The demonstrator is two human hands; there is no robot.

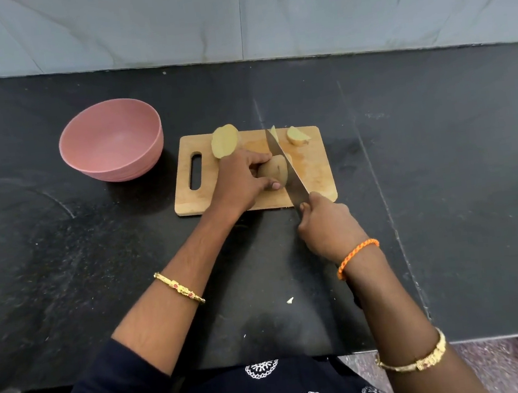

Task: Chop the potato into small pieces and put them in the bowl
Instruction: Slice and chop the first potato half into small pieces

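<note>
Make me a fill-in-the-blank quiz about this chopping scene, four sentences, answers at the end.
1. The right hand holds the ____.
2. The left hand steadies a potato piece on the ____.
3. The pink bowl holds ____ potato pieces so far.
4. The bowl stands to the ____ of the board.

Missing words: knife; board; no; left
</note>
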